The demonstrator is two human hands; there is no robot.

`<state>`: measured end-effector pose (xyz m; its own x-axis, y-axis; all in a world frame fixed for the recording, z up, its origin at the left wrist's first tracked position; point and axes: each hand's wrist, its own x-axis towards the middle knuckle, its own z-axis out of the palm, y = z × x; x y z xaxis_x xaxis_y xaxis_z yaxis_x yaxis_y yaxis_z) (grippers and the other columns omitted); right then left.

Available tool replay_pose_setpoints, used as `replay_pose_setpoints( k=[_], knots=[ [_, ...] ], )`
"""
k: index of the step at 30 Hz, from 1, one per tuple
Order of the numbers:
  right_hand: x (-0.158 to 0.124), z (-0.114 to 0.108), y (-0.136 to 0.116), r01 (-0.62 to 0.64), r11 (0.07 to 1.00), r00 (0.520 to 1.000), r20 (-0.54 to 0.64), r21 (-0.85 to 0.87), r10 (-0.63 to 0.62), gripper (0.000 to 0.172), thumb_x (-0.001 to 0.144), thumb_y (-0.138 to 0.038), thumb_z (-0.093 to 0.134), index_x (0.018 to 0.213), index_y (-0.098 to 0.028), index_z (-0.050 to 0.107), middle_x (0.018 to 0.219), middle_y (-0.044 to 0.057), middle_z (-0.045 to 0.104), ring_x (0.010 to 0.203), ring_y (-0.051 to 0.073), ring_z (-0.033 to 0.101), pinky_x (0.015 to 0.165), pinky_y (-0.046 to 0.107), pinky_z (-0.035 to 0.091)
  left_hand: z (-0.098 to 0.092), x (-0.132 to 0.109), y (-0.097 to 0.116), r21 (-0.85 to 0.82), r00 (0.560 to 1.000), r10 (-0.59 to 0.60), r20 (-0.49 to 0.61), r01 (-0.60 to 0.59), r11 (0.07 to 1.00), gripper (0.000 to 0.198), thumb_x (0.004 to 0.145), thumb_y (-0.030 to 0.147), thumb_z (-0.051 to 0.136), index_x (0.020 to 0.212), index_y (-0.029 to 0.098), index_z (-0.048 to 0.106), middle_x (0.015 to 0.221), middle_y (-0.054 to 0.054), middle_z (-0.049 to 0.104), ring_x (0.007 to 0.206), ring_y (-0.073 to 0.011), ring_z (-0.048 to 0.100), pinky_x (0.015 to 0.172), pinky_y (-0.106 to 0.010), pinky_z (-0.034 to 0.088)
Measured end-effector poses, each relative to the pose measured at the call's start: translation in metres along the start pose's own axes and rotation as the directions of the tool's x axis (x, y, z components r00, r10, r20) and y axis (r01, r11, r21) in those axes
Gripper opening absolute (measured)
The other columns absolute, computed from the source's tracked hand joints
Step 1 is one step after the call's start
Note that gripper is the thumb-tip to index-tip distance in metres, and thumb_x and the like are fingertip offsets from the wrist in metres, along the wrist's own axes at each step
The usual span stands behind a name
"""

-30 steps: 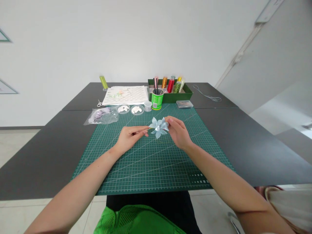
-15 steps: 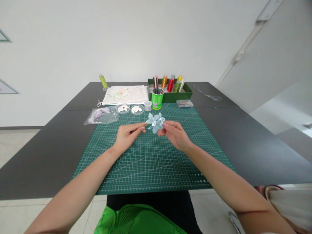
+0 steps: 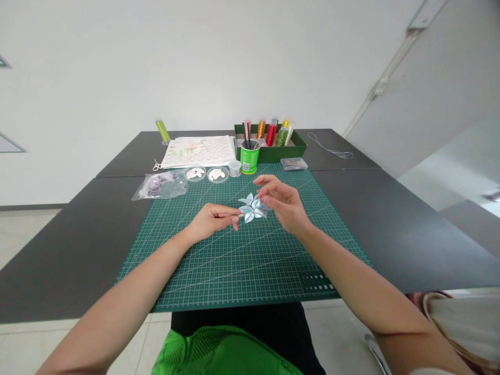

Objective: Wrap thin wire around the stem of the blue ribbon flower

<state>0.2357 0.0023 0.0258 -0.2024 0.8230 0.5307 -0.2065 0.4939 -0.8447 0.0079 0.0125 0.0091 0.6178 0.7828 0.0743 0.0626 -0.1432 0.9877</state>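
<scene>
A pale blue artificial flower (image 3: 252, 209) with pointed petals is held above the green cutting mat (image 3: 250, 265). My left hand (image 3: 214, 221) pinches its thin stem between thumb and fingers, just left of the petals. At the flower's upper right, my right hand (image 3: 284, 204) has its thumb and index finger at a petal, with the other fingers loosely curled and raised. Whether those fingertips grip the petal or only touch it is hard to make out.
Beyond the hands stand a green can (image 3: 249, 160) with tools, a dark green box (image 3: 287, 152) of thread spools, and two dishes of white pieces (image 3: 217, 175). A plastic bag (image 3: 162, 186), white sheets (image 3: 216, 148), scissors (image 3: 157, 165), a clear case (image 3: 294, 164) and a cord (image 3: 339, 154) lie around.
The flower has come lower and nearer, tilting as my left hand moved right and down with it. My right hand has shifted from the flower's right side to above its upper petals.
</scene>
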Motion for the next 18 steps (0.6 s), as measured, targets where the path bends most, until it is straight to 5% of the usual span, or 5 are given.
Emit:
replay_pose_setpoints(
  k=[6,13,18],
  knots=[
    [-0.0015,0.0018,-0.002,-0.122,0.991,0.992,0.028,0.055,0.12,0.006,0.084,-0.028,0.076,0.089,-0.026,0.074,0.114,0.003,0.064,0.102,0.018,0.058,0.083,0.031,0.048,-0.0012,0.0,-0.0005,0.043,0.999,-0.014,0.029,0.013,0.999,0.039,0.083,0.051,0.077,0.075,0.013,0.078,0.052,-0.001,0.063,0.046,-0.0076,0.046,0.044,-0.019,0.033],
    [-0.0017,0.0021,-0.0048,-0.187,0.975,0.981,0.084,0.119,0.177,0.012,0.081,-0.037,0.076,0.085,-0.025,0.075,0.117,0.005,0.065,0.115,0.023,0.056,0.09,0.036,0.046,-0.0021,-0.0004,0.0006,0.053,1.0,-0.001,0.024,0.0,0.999,0.038,0.082,0.053,0.076,0.079,0.016,0.081,0.06,-0.005,0.072,0.052,-0.0124,0.061,0.047,-0.021,0.044],
    [-0.0017,0.002,-0.0036,-0.216,0.965,0.974,0.101,0.151,0.202,0.01,0.08,-0.033,0.078,0.079,-0.024,0.074,0.114,0.004,0.065,0.105,0.02,0.058,0.088,0.034,0.046,-0.0026,-0.0005,-0.0043,0.06,1.0,0.009,0.019,-0.01,0.998,0.036,0.083,0.051,0.077,0.088,0.016,0.083,0.068,-0.007,0.077,0.06,-0.0146,0.068,0.059,-0.023,0.054]
  ],
)
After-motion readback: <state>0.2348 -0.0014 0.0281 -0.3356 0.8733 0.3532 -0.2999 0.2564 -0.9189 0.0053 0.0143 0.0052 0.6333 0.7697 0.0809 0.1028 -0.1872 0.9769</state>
